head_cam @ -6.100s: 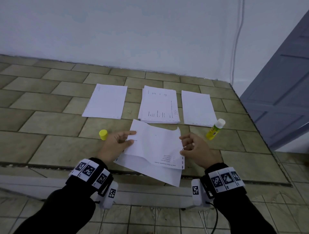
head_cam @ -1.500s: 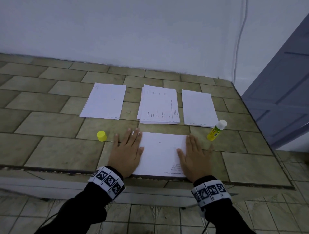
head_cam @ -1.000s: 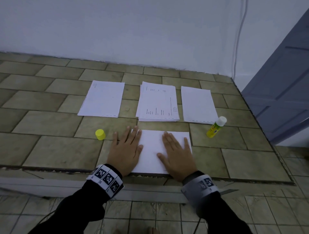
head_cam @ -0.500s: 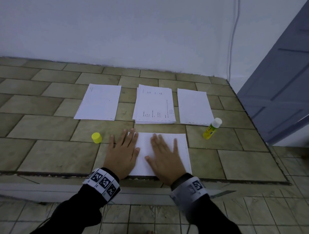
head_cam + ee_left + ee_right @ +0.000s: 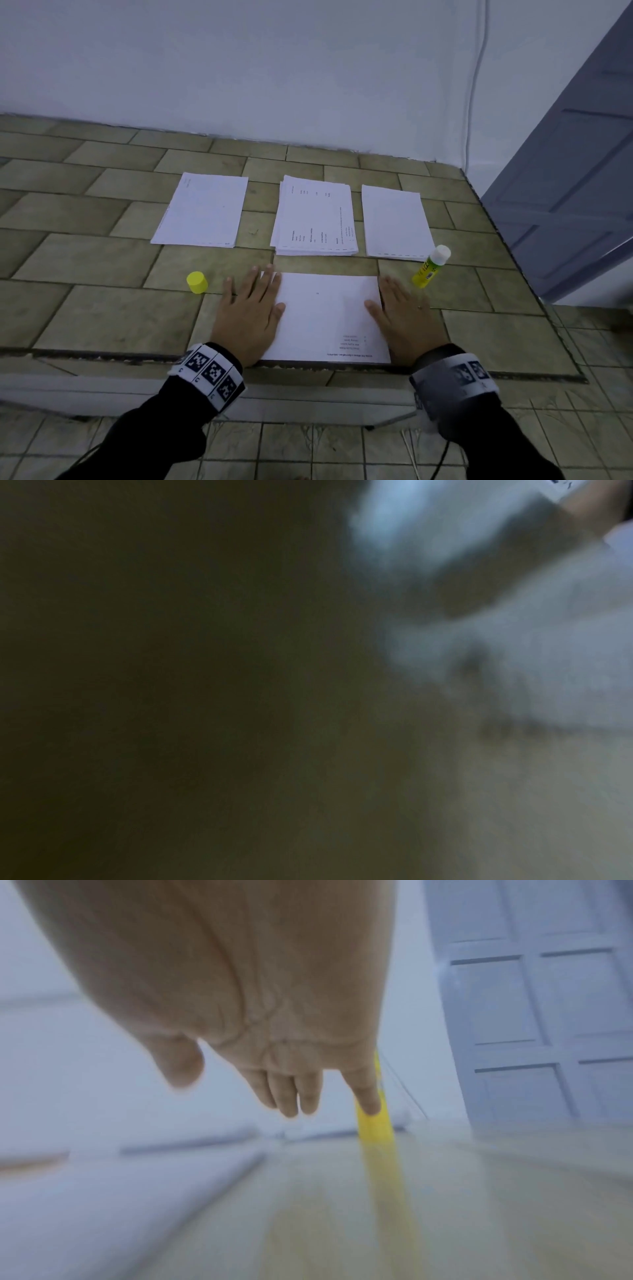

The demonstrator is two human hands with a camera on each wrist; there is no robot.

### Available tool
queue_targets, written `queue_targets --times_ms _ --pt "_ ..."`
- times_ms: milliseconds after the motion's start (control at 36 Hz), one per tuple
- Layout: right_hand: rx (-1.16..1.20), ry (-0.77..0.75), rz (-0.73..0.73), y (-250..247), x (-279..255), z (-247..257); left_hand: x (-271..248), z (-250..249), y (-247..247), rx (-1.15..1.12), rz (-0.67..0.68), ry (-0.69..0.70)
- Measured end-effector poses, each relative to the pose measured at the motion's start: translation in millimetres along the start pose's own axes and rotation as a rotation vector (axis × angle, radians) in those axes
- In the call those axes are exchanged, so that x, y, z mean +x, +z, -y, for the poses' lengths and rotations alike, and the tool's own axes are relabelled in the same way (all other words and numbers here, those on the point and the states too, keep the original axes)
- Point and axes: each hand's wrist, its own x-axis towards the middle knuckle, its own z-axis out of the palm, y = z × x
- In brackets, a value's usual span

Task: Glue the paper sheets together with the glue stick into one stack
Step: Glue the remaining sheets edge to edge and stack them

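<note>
A white paper stack (image 5: 325, 317) lies at the near edge of the tiled counter (image 5: 102, 308). My left hand (image 5: 251, 303) presses flat on its left edge, fingers straight. Flat at the stack's right edge lies my right hand (image 5: 399, 305), fingers straight, also seen blurred in the right wrist view (image 5: 301, 1096). The uncapped yellow glue stick (image 5: 430, 267) lies just right of the right hand; it shows as a yellow streak (image 5: 375, 1129) in the right wrist view. Its yellow cap (image 5: 197, 281) stands left of the left hand. The left wrist view is dark and blurred.
Three more paper piles lie farther back: a left sheet (image 5: 202, 210), a printed middle pile (image 5: 315, 217) and a right sheet (image 5: 395, 222). A white wall rises behind the counter; a grey door (image 5: 565, 171) stands to the right. The counter's front edge runs under my wrists.
My right hand has slid from the middle of the stack out to its right edge. The left hand stays on the left edge.
</note>
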Motion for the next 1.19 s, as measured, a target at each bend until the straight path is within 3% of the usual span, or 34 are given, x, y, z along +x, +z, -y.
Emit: queue_targets --times_ms 111,222,333,417,556,667,917,1028,1194 --pt "0.177 -0.076 0.005 -26 4 9 0 0 0 0.006 0.009 -0.013" --pt "0.088 -0.14 0.049 -42 15 24 0 0 -1 -0.01 0.025 -0.012" --pt "-0.116 -0.108 0.122 -36 30 27 0 -1 -3 -0.029 0.02 -0.023" --pt "-0.213 -0.101 0.089 -33 34 25 -1 -1 -2 -0.039 0.024 -0.015" --pt "-0.176 -0.083 0.078 -36 44 24 -1 1 -2 -0.045 0.05 -0.003" --pt "-0.026 -0.07 0.061 -54 47 23 -1 -1 -6 -0.078 0.055 0.003" --pt "0.325 -0.05 -0.168 -123 60 11 -4 -2 -10 -0.199 -0.018 -0.032" --pt "0.52 0.055 -0.282 -133 81 12 -4 -2 -8 -0.207 -0.033 -0.041" --pt "0.952 0.292 -0.208 -98 116 31 -4 -2 -7 -0.191 -0.024 -0.05"
